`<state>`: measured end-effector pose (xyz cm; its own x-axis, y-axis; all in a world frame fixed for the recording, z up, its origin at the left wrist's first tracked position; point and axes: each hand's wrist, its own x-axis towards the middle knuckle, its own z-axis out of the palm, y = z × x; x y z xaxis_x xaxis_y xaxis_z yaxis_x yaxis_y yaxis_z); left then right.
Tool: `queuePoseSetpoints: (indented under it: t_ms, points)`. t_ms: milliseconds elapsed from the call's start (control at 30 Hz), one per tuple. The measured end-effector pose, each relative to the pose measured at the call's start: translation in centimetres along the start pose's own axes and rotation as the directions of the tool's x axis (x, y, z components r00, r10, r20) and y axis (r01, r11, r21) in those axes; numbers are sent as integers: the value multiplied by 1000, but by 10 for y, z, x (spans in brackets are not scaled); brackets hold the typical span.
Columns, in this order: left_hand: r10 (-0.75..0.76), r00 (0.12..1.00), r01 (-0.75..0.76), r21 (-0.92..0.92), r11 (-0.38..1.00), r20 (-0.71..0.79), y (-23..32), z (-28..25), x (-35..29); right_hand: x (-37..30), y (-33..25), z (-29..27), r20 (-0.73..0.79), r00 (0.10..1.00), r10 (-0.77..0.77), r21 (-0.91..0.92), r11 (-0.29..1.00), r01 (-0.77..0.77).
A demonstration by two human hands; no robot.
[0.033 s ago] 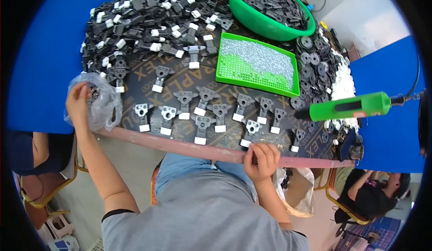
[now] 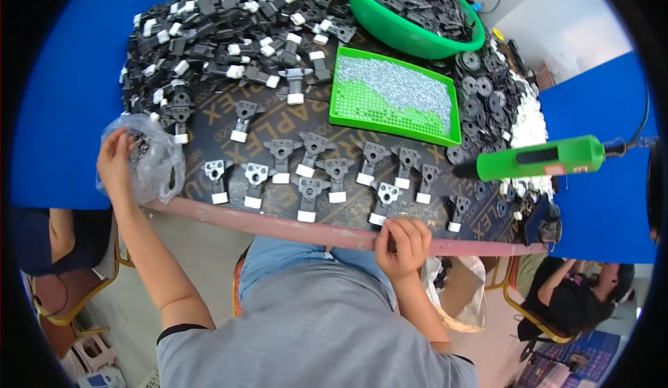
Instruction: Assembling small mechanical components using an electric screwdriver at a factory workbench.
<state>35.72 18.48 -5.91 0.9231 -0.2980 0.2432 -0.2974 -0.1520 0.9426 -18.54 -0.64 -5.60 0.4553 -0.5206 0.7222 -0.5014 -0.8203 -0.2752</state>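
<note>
Left fingers (image 2: 115, 144) half-curled at crinkled, translucent plastic bag (image 2: 147, 182), grip unclear; right fingers (image 2: 412, 235) curled, hold unclear; positions virtually unchanged.

Beside the plastic bag (image 2: 161, 170), the left hand (image 2: 115, 160) sits slightly farther toward the bag's left edge than before.

A clear bag (image 2: 158, 174) gaped (metallic bits (image 2: 141, 150) inside) at the table's (image 2: 299, 233) front-left corner. Right of centre, a dark bracket's (image 2: 383, 200) white end faced the front edge.
</note>
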Motion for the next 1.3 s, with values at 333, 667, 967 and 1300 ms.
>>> queuePoseSetpoints:
  t_ms: [333, 667, 967, 1300]
  points:
    - [-336, 835, 452, -891, -32, 436, -56, -68, 54, 16, 36, -49, -185, 954, 237, -152, 952, -266]
    - [-254, 856, 399, -887, -231, 451, 0, -47, 15, 6, 77, -68, 51, 645, 762, 20, 645, -764]
    - [-72, 853, 509, -855, -99, 516, 148, 59, -134, 14, 0, -47, 299, 762, 574, 70, 783, -618]
    - [-107, 112, 994, -109, 29, 988, 188, 198, -300, 27, 3, -47, 98, 846, 524, 262, 806, -530]
